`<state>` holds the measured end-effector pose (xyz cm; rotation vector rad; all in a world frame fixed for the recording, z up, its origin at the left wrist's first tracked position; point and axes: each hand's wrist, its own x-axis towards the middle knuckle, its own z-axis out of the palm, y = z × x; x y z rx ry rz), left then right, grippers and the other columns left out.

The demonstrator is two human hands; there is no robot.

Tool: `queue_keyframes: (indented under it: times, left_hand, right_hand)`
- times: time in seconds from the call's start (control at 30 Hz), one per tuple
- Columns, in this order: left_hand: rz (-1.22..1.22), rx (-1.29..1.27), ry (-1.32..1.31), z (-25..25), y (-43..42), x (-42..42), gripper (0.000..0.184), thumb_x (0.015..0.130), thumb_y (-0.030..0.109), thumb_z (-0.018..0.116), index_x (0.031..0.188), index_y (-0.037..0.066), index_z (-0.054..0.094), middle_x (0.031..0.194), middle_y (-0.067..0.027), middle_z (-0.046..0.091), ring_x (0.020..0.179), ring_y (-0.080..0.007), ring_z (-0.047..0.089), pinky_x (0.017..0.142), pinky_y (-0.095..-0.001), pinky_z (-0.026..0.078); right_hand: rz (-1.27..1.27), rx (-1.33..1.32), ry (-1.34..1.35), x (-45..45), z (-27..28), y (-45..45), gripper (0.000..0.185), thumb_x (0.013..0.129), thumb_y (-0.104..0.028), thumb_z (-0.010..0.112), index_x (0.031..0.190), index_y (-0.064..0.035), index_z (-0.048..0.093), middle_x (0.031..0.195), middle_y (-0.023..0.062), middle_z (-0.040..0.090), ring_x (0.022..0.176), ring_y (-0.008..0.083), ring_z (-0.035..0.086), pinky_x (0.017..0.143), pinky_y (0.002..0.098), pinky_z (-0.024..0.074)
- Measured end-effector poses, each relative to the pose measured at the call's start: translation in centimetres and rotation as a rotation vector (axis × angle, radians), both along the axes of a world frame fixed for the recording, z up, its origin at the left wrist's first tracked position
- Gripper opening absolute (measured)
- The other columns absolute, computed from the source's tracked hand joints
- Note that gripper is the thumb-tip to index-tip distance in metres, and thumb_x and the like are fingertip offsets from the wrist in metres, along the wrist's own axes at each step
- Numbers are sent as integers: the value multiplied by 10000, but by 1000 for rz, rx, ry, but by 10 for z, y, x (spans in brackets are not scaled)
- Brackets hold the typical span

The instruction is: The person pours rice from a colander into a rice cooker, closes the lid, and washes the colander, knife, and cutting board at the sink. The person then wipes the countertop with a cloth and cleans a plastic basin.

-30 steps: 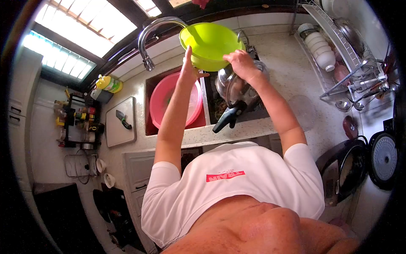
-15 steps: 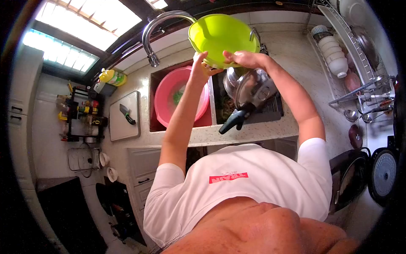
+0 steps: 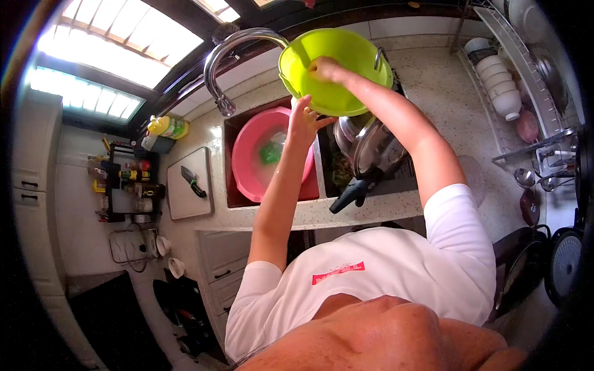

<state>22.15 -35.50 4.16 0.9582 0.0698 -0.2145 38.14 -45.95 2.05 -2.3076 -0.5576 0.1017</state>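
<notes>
Green basin (image 3: 349, 52) raised over the back of the sink (image 3: 312, 190), interior in view, just beside the curved faucet (image 3: 208, 74). Left hand (image 3: 303, 122) at the near rim: thumb against the edge, remaining fingers spread apart below, with hold of the basin. Right hand (image 3: 325, 70) inside the basin, fingers curled close to the inner wall; impossible to tell whether around anything. Below, in the left compartment: pink basin (image 3: 243, 164) with a green item (image 3: 270, 153) inside, too blurred to name. In the right compartment: metal pot (image 3: 373, 146), black handle (image 3: 352, 195) slanting toward the near edge. On the surface (image 3: 427, 80) at far left: knife (image 3: 193, 181) on a cutting board (image 3: 189, 207).
</notes>
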Motion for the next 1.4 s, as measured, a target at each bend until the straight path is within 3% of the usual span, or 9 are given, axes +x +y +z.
queue_keyframes:
  times: [0.13,0.53,0.67,0.8,0.87,1.0,1.17,1.33,1.4]
  left_hand:
    - [9,-40,62,4,-2,-6,581,800,365,535,1262,66,346,1133,-185,510,1006,-346,543,784,-573,482]
    - [-31,-13,117,16,-19,-10,797,759,378,582,1342,99,116,1195,-254,380,1061,-443,471,830,-610,431]
    - [-45,-101,108,14,-10,-11,740,776,361,568,1326,73,165,1198,-248,409,1050,-436,489,818,-612,439]
    - [-53,24,35,19,-15,-15,652,796,362,547,1298,62,260,1160,-215,476,1057,-379,509,789,-592,469]
    - [-23,75,23,20,-20,-14,609,804,371,530,1276,51,317,1140,-203,503,1029,-351,536,792,-572,480]
    - [9,116,34,9,-11,-10,557,820,387,497,1225,22,383,1112,-187,533,966,-335,572,789,-553,491]
    - [95,112,50,15,-16,-16,516,804,359,531,1181,20,437,1069,-198,554,970,-335,569,782,-544,496]
    - [49,130,49,31,-20,-14,567,753,315,590,1217,129,322,1168,-166,457,1012,-366,523,691,-560,502]
    - [129,320,31,48,-29,-17,572,786,360,549,1224,31,385,1123,-228,508,1012,-370,549,765,-546,500]
  right_hand:
    - [583,-380,-88,-52,41,-7,279,713,-245,589,920,-74,665,882,152,654,783,256,632,691,366,490]
    - [207,-428,185,-26,25,-51,272,735,-153,561,973,-43,634,929,178,638,863,272,611,740,369,478]
    - [581,-621,-7,-55,27,-43,265,742,-159,538,948,-21,631,936,177,637,866,274,603,751,376,458]
    - [587,-239,244,-77,69,-33,359,847,-288,520,1065,-8,572,1013,143,609,894,235,576,790,354,445]
    - [153,554,815,-70,51,-15,382,914,-321,430,1150,-31,511,1070,130,574,917,214,549,786,360,442]
    - [343,593,791,-97,52,-26,402,915,-373,406,1113,-43,523,973,116,577,850,197,542,694,344,445]
    - [549,219,812,-96,49,-71,329,898,-269,444,1077,-27,577,982,80,613,829,162,559,733,300,449]
    - [531,-561,186,-86,61,-99,276,831,-229,512,1025,-72,630,964,97,648,850,181,586,736,311,458]
    - [427,-309,70,-62,46,-108,272,804,-221,567,1013,-59,629,914,100,656,772,193,611,701,324,475]
